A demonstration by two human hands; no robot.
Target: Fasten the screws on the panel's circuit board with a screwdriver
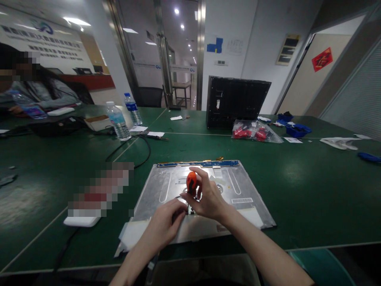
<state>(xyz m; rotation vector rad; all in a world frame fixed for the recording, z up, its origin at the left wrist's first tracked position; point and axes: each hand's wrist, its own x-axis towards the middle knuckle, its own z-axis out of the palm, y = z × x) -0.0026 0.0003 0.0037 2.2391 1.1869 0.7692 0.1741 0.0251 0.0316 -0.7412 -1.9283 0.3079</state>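
Two hands meet over the middle of a metal panel [166, 186] that lies flat on the green surface [312, 186], close to its near edge. The right hand [208, 198] is closed around an orange-handled screwdriver [191, 182], held upright with its tip down at a point near the panel's centre; the tip itself is hidden by the fingers. The left hand [165, 222] is curled, fingertips pressed to the panel just beside that same spot; whether it pinches anything small I cannot tell.

As to progress, the panel's back is exposed, with a blue circuit strip [198, 163] along its far edge in place and white film [133, 234] at the near corners. No loose screws or removed parts can be made out on the panel, so by my judgement the work at this centre fixing is under way, with the rest of the panel untouched.

Beyond the panel stand a black box [238, 101], a bag of red parts [256, 132], blue trays [297, 129] and two water bottles [118, 121]. A cable [143, 153] loops past the panel's left. Another person sits at the far left end.
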